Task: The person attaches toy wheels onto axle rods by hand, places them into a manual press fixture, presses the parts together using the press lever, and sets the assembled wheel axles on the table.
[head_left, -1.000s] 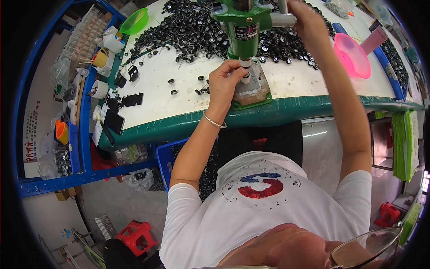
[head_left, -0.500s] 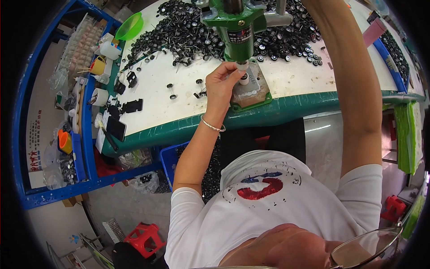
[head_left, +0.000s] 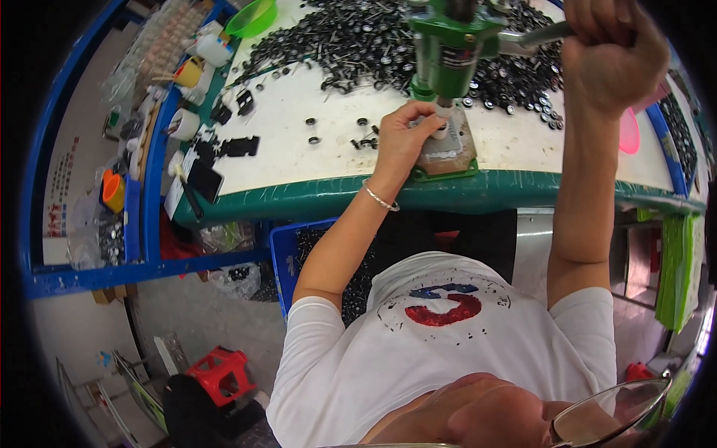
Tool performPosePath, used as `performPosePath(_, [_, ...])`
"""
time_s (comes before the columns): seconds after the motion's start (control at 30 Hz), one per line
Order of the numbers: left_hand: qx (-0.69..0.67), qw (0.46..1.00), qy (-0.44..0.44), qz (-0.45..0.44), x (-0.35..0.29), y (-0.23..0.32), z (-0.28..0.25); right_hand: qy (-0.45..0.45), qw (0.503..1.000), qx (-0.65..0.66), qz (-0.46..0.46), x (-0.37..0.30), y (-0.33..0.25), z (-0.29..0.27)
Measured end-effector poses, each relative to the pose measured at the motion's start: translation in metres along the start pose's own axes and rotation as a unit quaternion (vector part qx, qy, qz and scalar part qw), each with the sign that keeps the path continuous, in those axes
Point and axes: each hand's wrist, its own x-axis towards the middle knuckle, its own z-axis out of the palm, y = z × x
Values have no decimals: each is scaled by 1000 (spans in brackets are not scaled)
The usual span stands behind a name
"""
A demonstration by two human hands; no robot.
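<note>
A green hand-operated arbor press (head_left: 452, 63) stands on the bench with its ram over a small white post (head_left: 439, 132) on the base plate (head_left: 455, 153). My left hand (head_left: 407, 134) is closed in a pinch between the ram tip and the post; whatever the thumb and forefinger hold is hidden behind them. Raised at the upper right, my right hand (head_left: 616, 63) is wrapped round the press lever (head_left: 545, 34). Left of the base plate lie small black wheels joined by axles (head_left: 312, 131).
Behind the press spreads a big heap of black toy wheels and axles (head_left: 343, 56). A green bowl (head_left: 254, 19), black flat parts (head_left: 240, 146) and a phone-like black slab (head_left: 205, 179) lie to the left. A blue bin (head_left: 282, 254) sits under the green bench edge (head_left: 299, 193).
My right hand has come into view on the lever, the forearm bending at the elbow. The view has shifted, so the press appears further right. My left hand stays pinched below the ram.
</note>
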Motion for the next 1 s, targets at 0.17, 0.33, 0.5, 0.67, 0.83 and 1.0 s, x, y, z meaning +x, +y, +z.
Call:
performPosePath(0.17, [7,1000,-3,-12,-1,5,0,21,999,-24,41,16,17,0])
performPosePath(0.33, [28,1000,-10,-8,-3,17,-1,57,947,12,315,57,70,8])
performPosePath(0.5, [125,991,-11,46,4,18,-5,63,804,296,511,46,74,2])
performPosePath(0.67, [367,923,64,95,10,23,-90,7,883,-180,433,-17,61,-47])
performPosePath(0.83, [534,840,93,-25,16,27,-156,-183,790,-399,428,-146,59,-159])
performPosePath(1.0, [670,738,78,-20,10,52,-149,-230,752,-528,320,-209,50,-165])
